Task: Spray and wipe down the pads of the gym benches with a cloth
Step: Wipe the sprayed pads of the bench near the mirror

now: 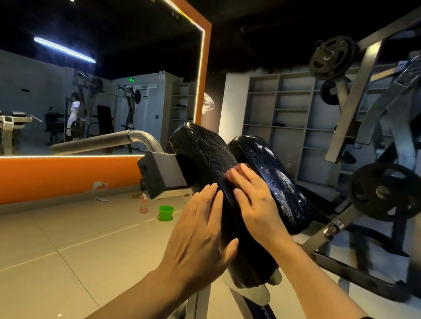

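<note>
Left pad (204,156): black, tilted; left hand (198,231) flat against its edge, fingers straight. Right hand (256,200): presses pinkish cloth (231,173) onto that pad. Right pad (276,179): alongside, wet-streaked. Green cup (166,212): on floor.

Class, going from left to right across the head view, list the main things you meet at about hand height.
Mirror → green cup → left hand → right hand → right pad → weight plate.
</note>
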{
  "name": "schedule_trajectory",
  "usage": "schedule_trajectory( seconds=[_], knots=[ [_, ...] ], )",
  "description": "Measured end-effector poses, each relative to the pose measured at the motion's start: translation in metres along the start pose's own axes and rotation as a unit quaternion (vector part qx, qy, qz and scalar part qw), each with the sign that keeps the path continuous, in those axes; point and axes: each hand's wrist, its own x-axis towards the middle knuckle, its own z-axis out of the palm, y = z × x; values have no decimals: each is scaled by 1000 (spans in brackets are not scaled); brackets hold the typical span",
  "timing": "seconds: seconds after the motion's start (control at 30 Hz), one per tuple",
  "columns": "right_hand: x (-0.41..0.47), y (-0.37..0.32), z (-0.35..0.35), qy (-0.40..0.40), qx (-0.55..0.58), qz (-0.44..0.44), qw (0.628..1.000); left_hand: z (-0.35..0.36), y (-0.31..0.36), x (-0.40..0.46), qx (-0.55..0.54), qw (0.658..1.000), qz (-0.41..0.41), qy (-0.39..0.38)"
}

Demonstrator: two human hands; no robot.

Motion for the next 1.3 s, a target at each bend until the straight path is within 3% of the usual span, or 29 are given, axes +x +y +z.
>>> schedule_trajectory(
  seconds=[0.13,0.2,0.27,0.33,0.43,0.53,0.6,0.7,0.8,0.93,1.13,1.3],
  knots=[
    [-23,32,-16,32,-9,268,963,0,0,-10,-12,1000,1,0],
    [-31,30,-17,46,-34,338,940,0,-1,-13,-20,1000,-6,-3],
    [-25,16,-14,74,-30,308,948,2,-2,-15,-28,999,-10,-12],
    [-11,-9,-10,82,-10,216,973,1,0,-15,-32,999,-15,-22],
    [-1,-46,0,41,-16,47,998,-6,5,-13,-37,999,-14,-19],
    [-12,-40,-5,8,-28,-8,1000,-17,8,-12,-29,999,2,-18],
    [-24,-17,-17,-17,-51,21,998,-22,9,-14,-25,999,18,-28],
    [-43,21,-34,-59,-124,165,977,-23,12,-19,-26,998,35,-44],
    [-59,38,-42,-9,-165,268,949,-21,18,-24,-52,997,42,-40],
    [-55,21,-48,103,-133,217,962,-12,30,-20,-99,992,79,-13],
    [-53,0,-72,116,-132,145,974,7,68,-5,-201,970,137,17],
    [-91,-13,-117,124,-203,205,950,15,112,-12,-261,948,182,4]
  ],
)
